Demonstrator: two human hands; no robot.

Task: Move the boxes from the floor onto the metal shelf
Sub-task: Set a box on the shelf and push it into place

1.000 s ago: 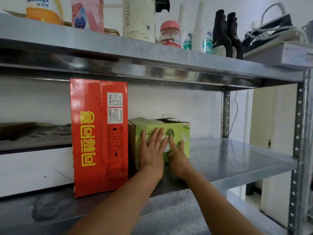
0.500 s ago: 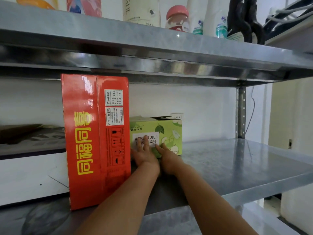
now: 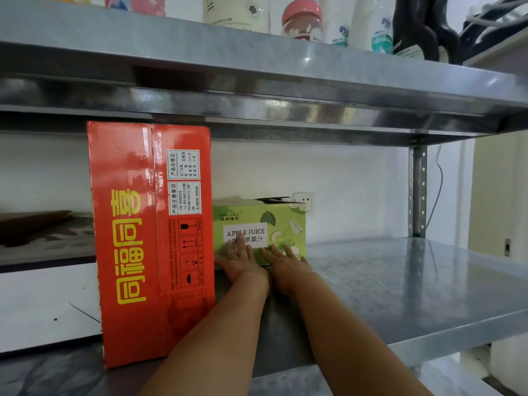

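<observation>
As hands (image 3: 243, 265) (image 3: 287, 267) (two) press one green box (image 3: 281, 221), one red box (image 3: 137, 252) stands beside.

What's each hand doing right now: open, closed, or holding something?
Left hand: open, straight fingers pressed flat on the green apple juice box.
Right hand: open, fingers flat against the same box.

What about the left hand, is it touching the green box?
Touching. The head view shows the left hand lying flat against the green box front, one finger overlapping the label's print.
</observation>
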